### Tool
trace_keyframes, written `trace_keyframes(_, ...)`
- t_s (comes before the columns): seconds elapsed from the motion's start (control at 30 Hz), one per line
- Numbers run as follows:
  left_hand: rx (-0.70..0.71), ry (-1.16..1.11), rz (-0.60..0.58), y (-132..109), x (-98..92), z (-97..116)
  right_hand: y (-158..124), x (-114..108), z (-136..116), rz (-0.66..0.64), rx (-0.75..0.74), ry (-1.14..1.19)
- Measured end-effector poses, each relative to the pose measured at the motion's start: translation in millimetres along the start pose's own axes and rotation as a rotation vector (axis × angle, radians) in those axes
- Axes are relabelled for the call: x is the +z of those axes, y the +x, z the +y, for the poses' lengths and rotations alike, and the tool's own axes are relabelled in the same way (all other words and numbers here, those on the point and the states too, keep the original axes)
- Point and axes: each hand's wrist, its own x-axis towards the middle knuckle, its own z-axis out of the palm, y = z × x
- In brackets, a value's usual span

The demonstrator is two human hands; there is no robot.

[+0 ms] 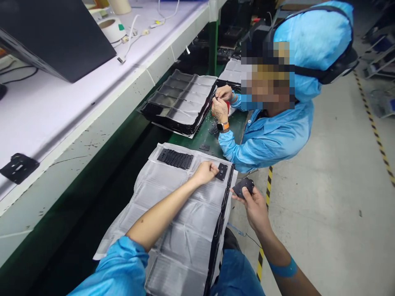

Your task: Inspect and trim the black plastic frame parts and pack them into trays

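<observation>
My right hand [251, 201] holds a flat black plate [243, 188] between thumb and fingers, just past the right edge of a black tray. The tray is covered by a translucent white sheet [173, 197]. My left hand [206, 172] is over the far part of the sheet, its fingers drawn together beside a small black plate [221, 172]; anything between the fingertips is too small to make out. A row of several black plates [175, 158] lies at the sheet's far left.
A person in blue [277, 135] works at the right of the green bench, near a second compartmented tray [182, 98]. The white shelf [70, 107] at left carries a dark box [58, 33], tape rolls, cables and a black plate [19, 167].
</observation>
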Motion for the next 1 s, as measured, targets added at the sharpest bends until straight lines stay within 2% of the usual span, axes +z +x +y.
trace_keyframes(0.13, 0.002, 0.162, 0.02, 10.3, 15.9, 0.3, 1.0, -7.5, -3.0, 0.001, 0.035, 0.044)
trace_keyframes(0.33, 0.046, 0.269, 0.063, -1.8, 18.4, 8.8, -1.1, -7.2, -5.9, -0.037, 0.073, 0.086)
trace_keyframes(0.4, 0.077, 0.245, 0.05, -10.1, 18.3, 12.5, -0.5, -3.5, -4.5, -0.053, 0.065, 0.079)
trace_keyframes(0.57, 0.194, 0.08, -0.097, -38.8, 19.9, 18.2, 4.0, 16.5, 5.6, -0.07, 0.015, 0.016)
trace_keyframes(0.7, 0.211, 0.002, -0.085, -53.6, 15.1, 17.1, 4.8, 29.7, 10.3, -0.08, -0.036, -0.094)
trace_keyframes(0.83, 0.199, -0.057, -0.104, -51.9, 3.2, 14.2, 2.8, 27.7, 7.8, -0.065, -0.085, -0.245)
trace_keyframes(1.0, 0.12, -0.117, -0.107, -31.6, 0.5, 9.0, 8.3, 19.9, 6.1, -0.037, -0.139, -0.366)
